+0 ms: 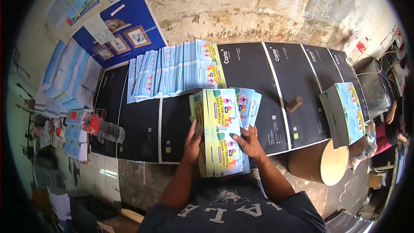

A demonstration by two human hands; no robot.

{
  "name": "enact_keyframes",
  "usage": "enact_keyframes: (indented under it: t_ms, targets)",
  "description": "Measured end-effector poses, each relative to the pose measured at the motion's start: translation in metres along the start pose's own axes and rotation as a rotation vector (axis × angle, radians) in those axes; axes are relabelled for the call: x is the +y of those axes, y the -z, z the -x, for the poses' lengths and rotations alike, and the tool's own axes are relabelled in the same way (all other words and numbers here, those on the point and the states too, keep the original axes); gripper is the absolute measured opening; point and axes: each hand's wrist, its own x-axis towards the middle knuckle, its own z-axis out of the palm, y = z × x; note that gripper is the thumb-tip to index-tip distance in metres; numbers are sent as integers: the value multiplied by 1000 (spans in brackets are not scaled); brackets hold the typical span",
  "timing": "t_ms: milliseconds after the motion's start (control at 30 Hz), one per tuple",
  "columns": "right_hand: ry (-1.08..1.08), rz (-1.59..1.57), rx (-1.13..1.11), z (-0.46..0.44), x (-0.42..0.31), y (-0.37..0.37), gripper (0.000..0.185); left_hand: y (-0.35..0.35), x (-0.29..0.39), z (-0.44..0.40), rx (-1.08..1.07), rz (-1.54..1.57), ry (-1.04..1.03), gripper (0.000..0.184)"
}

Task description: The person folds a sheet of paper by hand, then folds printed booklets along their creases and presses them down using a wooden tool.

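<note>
Between my two hands is a fanned batch of printed booklet sheets [222, 116], green and light blue, each printed twice with "Buku Tabungan Bank Sampah". My left hand [192, 143] grips the batch's left edge, its fingers partly hidden behind the sheets. On the right side, my right hand [251, 143] holds the edge with the thumb on the front. Some sheets stick out unevenly at both sides. Just beyond them, a long row of similar booklets [172, 69] lies overlapped along the back of the black-covered table [181, 142].
At the right end stands a thick stack of booklets [351, 116]. A short wooden cylinder [294, 104] is on the table, and a plastic bottle [103, 127] lies at the left. Paper stacks [71, 77] fill the far left. A round drum [319, 162] stands by the front edge. Another person is at far right.
</note>
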Motion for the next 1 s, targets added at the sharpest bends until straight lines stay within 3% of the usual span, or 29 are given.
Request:
enact_keyframes:
  t_ms: [67,133,200,267,333,667,900,1000]
  targets:
    - [71,4,42,-2,5,-3,43,16,-15,-6,-7,-173,137,50]
    - [54,50,37,-1,8,-5,42,11,-25,-3,-31,-211,148,45]
    - [34,31,48,-2,7,-6,43,0,-19,-3,-39,240,218,44]
    - [41,40,51,-3,11,-6,45,-6,-11,-3,24,223,315,47]
    - [57,47,56,-2,7,-7,46,-6,-6,0,-71,-356,326,49]
    - [18,35,35,-2,11,-5,47,-14,-8,5,-72,153,383,47]
    - [1,-33,58,-2,16,-7,46,-16,-9,6,-38,186,428,45]
    - [27,2,67,-4,14,-7,43,-13,-3,9,86,-457,191,35]
